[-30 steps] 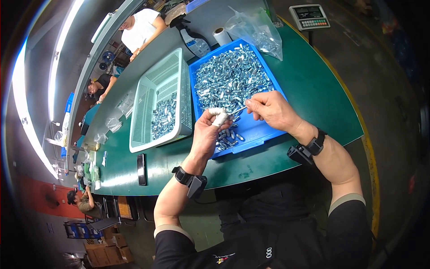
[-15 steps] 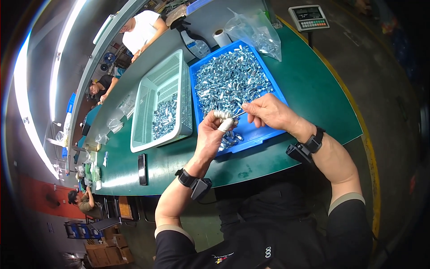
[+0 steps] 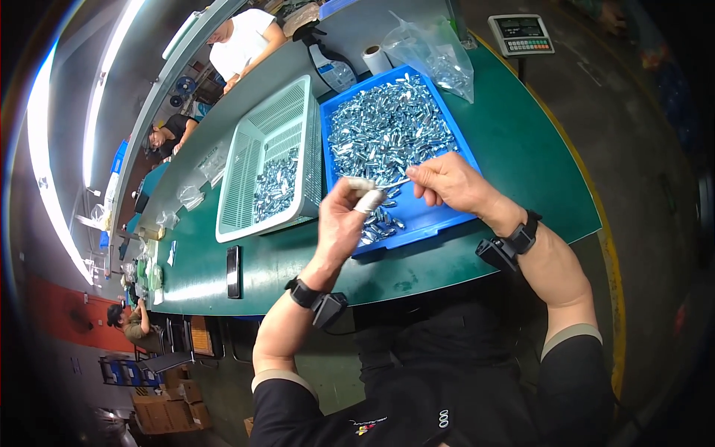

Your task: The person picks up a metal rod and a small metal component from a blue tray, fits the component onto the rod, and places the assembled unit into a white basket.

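Observation:
Over the near part of the blue tray, my left hand is closed in a pinch, white wrapping on its thumb and a finger. Whatever it pinches is too small to make out. My right hand grips a thin metal rod whose far end reaches the left fingertips. Small shiny metal parts heap up in the far portion of the tray, and a few more lie near its front left corner, partly behind my left hand.
Left of the tray stands a pale green plastic basket with similar parts inside. A phone lies on the green table. Behind are a spray bottle, a white roll and a clear bag. A scale stands beyond; other people sit leftward.
My left hand has shifted slightly left, away from the right hand, so more of the rod shows between them. The right hand has barely moved. The whole view has turned a little.

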Available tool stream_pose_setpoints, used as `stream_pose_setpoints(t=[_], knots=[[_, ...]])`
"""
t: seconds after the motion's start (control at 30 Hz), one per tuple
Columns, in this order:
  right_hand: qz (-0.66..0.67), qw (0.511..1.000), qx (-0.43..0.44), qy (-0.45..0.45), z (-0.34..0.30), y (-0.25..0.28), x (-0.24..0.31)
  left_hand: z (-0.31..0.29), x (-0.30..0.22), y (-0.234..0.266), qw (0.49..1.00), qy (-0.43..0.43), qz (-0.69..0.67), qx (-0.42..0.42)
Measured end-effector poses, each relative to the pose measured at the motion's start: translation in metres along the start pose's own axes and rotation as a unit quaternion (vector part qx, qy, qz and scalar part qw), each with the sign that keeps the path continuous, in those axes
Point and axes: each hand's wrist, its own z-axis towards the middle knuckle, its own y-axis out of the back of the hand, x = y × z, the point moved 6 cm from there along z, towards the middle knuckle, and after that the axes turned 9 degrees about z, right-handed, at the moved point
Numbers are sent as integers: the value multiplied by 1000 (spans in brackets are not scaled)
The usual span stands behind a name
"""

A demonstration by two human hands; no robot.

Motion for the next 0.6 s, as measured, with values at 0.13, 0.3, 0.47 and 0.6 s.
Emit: stream_pose_setpoints(t=[0.13,0.3,0.47,0.6], knots=[[8,999,-50,-3,4,13,0,3,-26,72,972,-29,207,-112],[12,998,-63,11,-2,15,8,0,-95,75,769,-268,557,-160],[13,998,-57,1,0,11,3,-9,-49,-24,832,-193,460,243],[15,998,-63,10,0,10,7,1,-25,-38,792,-220,469,322]])
